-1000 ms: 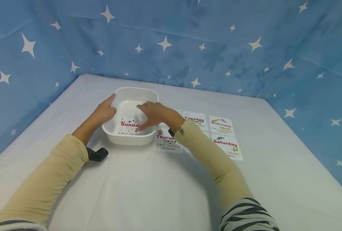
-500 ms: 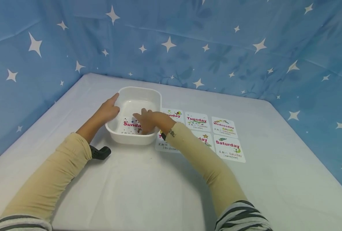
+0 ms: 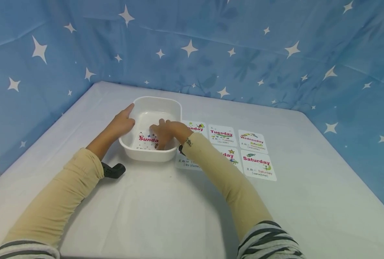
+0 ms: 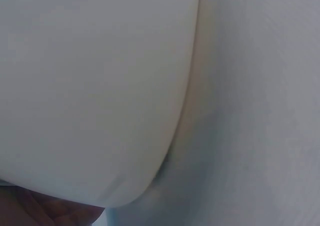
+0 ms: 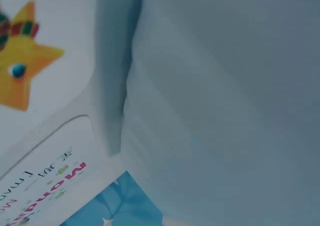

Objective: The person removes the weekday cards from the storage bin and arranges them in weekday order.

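My left hand [image 3: 121,124] holds the left rim of a white plastic basin [image 3: 156,102], its index finger lying along the edge. In the left wrist view the basin's outer wall [image 4: 95,95] fills much of the picture, with part of the hand at bottom left. My right hand [image 3: 167,132] reaches over the right rim, fingers pointing down at the right side of a Sunday card [image 3: 146,140]. The card lies flat on the basin floor, partly covered by that hand. Whether the fingertips pinch or only touch it is hidden.
Right of the basin, day cards lie in two rows: Monday [image 3: 196,128], Tuesday [image 3: 222,135], Wednesday [image 3: 252,141], then Thursday [image 3: 188,163], Friday [image 3: 232,155], Saturday [image 3: 258,164]. My right sleeve covers some. A blue star-patterned curtain [image 3: 208,43] stands behind the white table [image 3: 146,216].
My right hand has lowered into the basin toward the Sunday card's right side, its spread fingers drawing closer together. My left hand stays on the rim. The head view has shifted slightly.
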{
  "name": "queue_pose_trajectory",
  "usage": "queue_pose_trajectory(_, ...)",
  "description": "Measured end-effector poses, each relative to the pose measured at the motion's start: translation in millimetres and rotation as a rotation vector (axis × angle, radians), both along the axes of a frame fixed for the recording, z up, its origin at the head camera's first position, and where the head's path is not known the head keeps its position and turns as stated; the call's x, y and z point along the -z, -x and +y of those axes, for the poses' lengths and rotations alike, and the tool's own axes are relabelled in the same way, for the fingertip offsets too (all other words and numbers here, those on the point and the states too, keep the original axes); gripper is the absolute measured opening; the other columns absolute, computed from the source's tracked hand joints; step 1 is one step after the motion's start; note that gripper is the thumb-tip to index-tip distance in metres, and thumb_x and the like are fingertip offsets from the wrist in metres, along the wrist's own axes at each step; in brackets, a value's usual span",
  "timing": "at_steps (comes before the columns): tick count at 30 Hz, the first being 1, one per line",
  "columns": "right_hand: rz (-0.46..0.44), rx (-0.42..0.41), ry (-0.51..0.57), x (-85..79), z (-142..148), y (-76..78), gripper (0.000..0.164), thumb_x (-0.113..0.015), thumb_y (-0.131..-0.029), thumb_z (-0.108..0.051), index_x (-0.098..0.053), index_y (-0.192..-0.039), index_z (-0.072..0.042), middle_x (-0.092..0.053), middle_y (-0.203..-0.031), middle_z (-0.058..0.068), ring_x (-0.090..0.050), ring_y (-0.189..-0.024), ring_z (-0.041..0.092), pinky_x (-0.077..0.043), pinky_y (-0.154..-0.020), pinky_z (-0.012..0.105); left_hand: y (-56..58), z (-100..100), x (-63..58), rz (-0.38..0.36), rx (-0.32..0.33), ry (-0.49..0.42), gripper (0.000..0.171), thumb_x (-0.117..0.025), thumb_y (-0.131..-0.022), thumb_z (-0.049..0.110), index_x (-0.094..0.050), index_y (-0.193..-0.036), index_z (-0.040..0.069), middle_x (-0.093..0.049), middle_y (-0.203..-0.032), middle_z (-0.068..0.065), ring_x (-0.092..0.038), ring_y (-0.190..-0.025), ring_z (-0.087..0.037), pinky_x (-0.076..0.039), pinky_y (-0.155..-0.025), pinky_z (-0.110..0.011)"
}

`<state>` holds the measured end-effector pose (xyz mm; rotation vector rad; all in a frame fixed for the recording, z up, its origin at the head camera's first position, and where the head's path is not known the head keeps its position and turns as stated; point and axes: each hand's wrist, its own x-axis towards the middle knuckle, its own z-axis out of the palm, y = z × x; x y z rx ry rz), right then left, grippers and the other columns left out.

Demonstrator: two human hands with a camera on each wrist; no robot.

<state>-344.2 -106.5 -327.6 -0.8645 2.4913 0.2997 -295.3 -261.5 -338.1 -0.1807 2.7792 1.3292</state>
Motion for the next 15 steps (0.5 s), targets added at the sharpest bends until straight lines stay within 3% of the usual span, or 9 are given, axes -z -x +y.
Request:
queue_pose_trajectory(4, -0.033, 0.018, 0.05, 1.1, 1.5, 2.3, 0.094, -0.074, -0.069, -0.044, -0.018, -0.145, -0.032, -0.029, -0.134, 0.004, -0.039, -0.113, 0.018, -0.04, -0.1, 0.038, 0.9, 0.9, 0.4, -0.006, 0.006, 0.001, 0.071, -0.031, -0.086, 0.003, 0.003, -0.147, 0.011, -0.001, -0.153, -0.016, -0.005, -0.14, -0.037, -0.01, -0.113, -0.052)
queue_pose_trajectory(15, -0.026, -0.063, 0.251, 1.7, 5.0, 2.7, 0.091, -0.077, -0.069, -0.036, -0.025, -0.144, -0.031, -0.031, -0.125, 0.005, -0.036, -0.108, 0.017, -0.04, -0.093, 0.033, 0.5, -0.7, -0.5, -0.004, 0.009, -0.004, 0.071, -0.031, -0.086, 0.003, 0.003, -0.147, 0.012, -0.001, -0.153, -0.016, -0.004, -0.14, -0.037, -0.008, -0.113, -0.053)
